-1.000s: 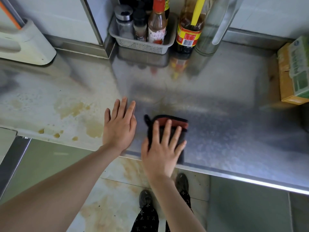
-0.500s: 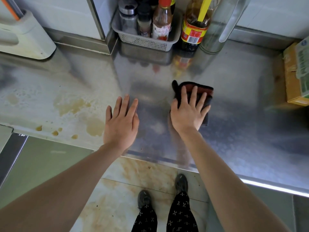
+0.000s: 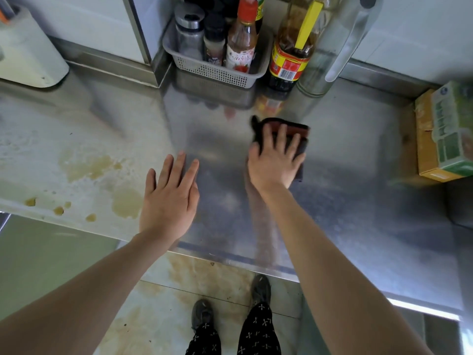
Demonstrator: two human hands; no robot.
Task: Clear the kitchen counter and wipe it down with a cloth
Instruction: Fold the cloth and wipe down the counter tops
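A: Where does the dark folded cloth with a red edge (image 3: 284, 135) sit?

B: Just right of the frame's centre, flat on the brushed stainless-steel counter (image 3: 358, 201), a little below the brown sauce bottle with the yellow and red label (image 3: 290, 60). The person's right hand (image 3: 275, 160) lies on it, palm down, fingers spread, pressing rather than gripping.

A: And the left hand (image 3: 170, 198)?

B: Flat and open on bare steel, lower centre, holding nothing; it looks like a brace.

A: How would the cloth handle?

B: Probably soft, light and limp; it should slide easily on smooth metal. A flat palm over its middle likely keeps the folds together. The yellowish stains (image 3: 89, 165) at centre left remain unwiped.
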